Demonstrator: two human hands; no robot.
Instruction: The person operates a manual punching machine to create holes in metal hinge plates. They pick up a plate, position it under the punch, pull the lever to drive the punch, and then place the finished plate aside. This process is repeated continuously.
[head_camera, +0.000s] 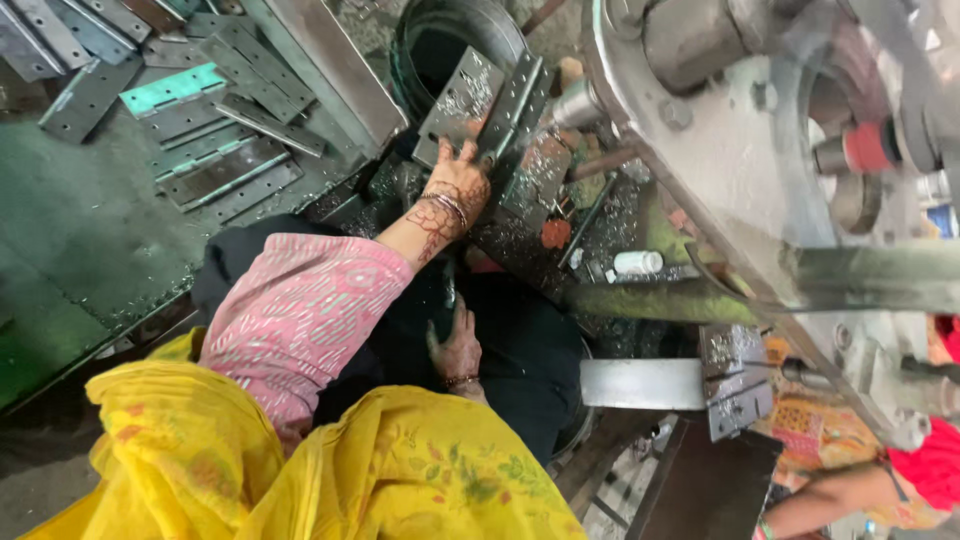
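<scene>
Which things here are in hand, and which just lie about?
In hand: left hand on punched metal plates; right hand low over dark cloth.
Lying about: metal strips on the floor, white bottle, black bin.

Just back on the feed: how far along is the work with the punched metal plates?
Done, apparently: a heap of punched plates lies spread on the green floor. In hand: the left hand grips an upright plate among those leaning against the dark bin beside the press. The right hand rests low, holding nothing visible. Left: those leaning plates; how many is unclear.
</scene>
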